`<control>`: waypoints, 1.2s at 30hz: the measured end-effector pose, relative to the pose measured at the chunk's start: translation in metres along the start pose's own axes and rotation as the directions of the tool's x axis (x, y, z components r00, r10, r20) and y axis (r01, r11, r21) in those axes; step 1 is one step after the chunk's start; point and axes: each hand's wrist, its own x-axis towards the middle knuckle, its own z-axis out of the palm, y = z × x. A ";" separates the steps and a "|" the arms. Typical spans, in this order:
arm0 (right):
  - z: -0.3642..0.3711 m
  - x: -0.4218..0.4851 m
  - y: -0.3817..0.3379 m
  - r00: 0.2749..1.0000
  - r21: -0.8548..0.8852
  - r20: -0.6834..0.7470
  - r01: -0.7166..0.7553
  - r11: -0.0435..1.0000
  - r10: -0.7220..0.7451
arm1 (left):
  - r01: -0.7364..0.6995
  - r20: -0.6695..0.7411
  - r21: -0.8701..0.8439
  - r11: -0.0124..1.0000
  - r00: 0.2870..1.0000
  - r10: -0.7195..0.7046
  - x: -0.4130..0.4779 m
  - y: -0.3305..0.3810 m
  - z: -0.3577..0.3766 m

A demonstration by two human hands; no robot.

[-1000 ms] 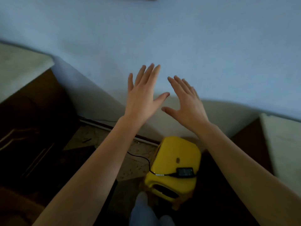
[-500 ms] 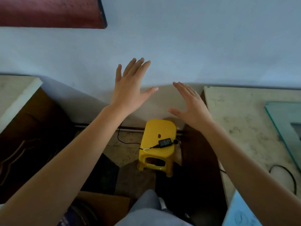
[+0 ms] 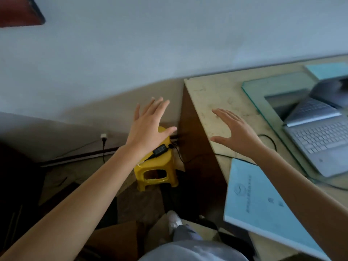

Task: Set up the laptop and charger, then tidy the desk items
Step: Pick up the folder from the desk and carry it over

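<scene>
Both hands empty, fingers spread: left hand [image 3: 148,127] above the stool [image 3: 160,166], right hand [image 3: 236,135] over the tabletop [image 3: 209,95]. Charger [image 3: 159,149] lies on the stool; laptop [image 3: 320,140] open, right of it. Charger brick likely light, rigid; grip its body, not the floppy cord.

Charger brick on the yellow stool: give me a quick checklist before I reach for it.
1. Left hand empty, open: ok.
2. Right hand empty, open: ok.
3. Charger brick in view on the yellow stool: ok.
4. Laptop open on the desk: ok.
5. Charger lead reaching the laptop: cannot tell.
6. Wall plug seated: cannot tell.
</scene>
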 end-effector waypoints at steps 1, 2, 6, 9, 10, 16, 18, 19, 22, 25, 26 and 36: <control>-0.001 -0.015 0.005 1.000 -0.012 0.002 -0.026 1.000 0.026 | -0.015 0.013 -0.012 1.000 1.000 0.015 -0.005 0.004 0.005; -0.002 -0.030 0.009 0.999 -0.023 0.005 -0.053 0.998 0.053 | -0.027 0.024 -0.026 0.999 0.999 0.028 -0.010 0.008 0.011; -0.011 -0.092 0.032 0.985 -0.044 -0.021 -0.172 0.984 0.171 | -0.068 0.077 -0.099 0.993 0.994 0.076 -0.025 0.035 0.039; -0.014 -0.141 0.051 0.964 -0.078 -0.026 -0.267 0.961 0.265 | -0.124 0.172 -0.140 0.982 0.974 0.147 -0.043 0.063 0.066; -0.014 -0.157 0.058 0.956 -0.093 -0.022 -0.295 0.951 0.294 | -0.138 0.203 -0.145 0.980 0.965 0.166 -0.049 0.072 0.075; -0.022 -0.223 0.103 0.906 -0.171 0.006 -0.415 0.894 0.422 | -0.141 0.346 -0.071 0.987 0.925 0.157 -0.070 0.106 0.112; -0.022 -0.230 0.117 0.902 -0.178 0.015 -0.423 0.889 0.432 | -0.132 0.360 -0.050 0.990 0.922 0.141 -0.075 0.111 0.119; -0.021 -0.231 0.124 0.902 -0.178 0.020 -0.421 0.890 0.431 | -0.127 0.362 -0.032 0.991 0.923 0.130 -0.076 0.114 0.122; -0.016 -0.231 0.147 0.901 -0.169 0.065 -0.414 0.895 0.429 | -0.101 0.370 0.030 0.994 0.925 0.082 -0.080 0.132 0.131; -0.006 -0.227 0.167 0.905 -0.162 0.159 -0.371 0.914 0.396 | -0.046 0.366 0.069 0.997 0.930 0.017 -0.087 0.156 0.139; -0.003 -0.224 0.174 0.907 -0.157 0.191 -0.350 0.924 0.376 | -0.012 0.360 0.077 0.997 0.933 -0.017 -0.088 0.164 0.141; -0.014 -0.206 0.245 0.922 -0.140 0.343 -0.137 0.981 0.177 | 0.305 0.344 0.195 0.932 0.869 -0.356 -0.117 0.241 0.174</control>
